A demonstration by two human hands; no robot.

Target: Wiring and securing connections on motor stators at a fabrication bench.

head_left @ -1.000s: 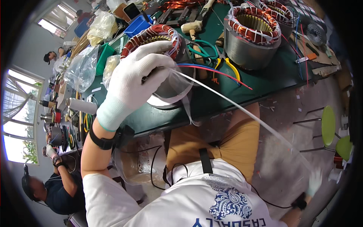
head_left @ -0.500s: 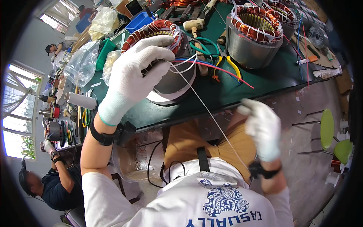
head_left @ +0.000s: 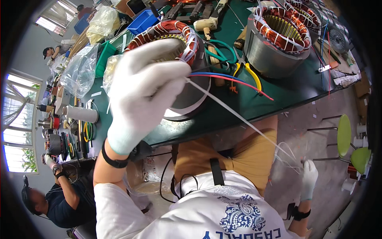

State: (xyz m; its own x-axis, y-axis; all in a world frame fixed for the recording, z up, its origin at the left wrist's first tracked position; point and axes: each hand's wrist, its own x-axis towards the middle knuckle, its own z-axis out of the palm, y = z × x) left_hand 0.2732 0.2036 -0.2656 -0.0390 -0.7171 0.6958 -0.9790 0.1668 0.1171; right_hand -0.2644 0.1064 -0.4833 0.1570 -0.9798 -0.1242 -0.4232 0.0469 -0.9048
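Observation:
In the middle stands a motor stator (head_left: 194,95), a grey cylinder topped by a ring of copper windings bound with white lacing. My left hand (head_left: 143,91), in a white glove, reaches over its near left side. The thumb and fingertips pinch a white cord (head_left: 234,112) beside the red and blue lead wires (head_left: 238,81). From there the cord stretches down to the right and ends in loose loops. My right hand (head_left: 310,179), also gloved, is low at the far right, its fingers closed at the cord's far end. Exactly how they grip it is too small to see.
Yellow-handled pliers (head_left: 253,77) and a mallet (head_left: 205,25) lie behind the stator. To the right is a second wound stator (head_left: 270,51). A white thread spool (head_left: 80,114) sits left on the green bench (head_left: 234,104). A co-worker (head_left: 59,195) sits at lower left.
My right hand has swung out and down to the right, away from the bench. The white loop by the lead wires is gone, and the cord runs straight toward that hand. The left hand shifted slightly.

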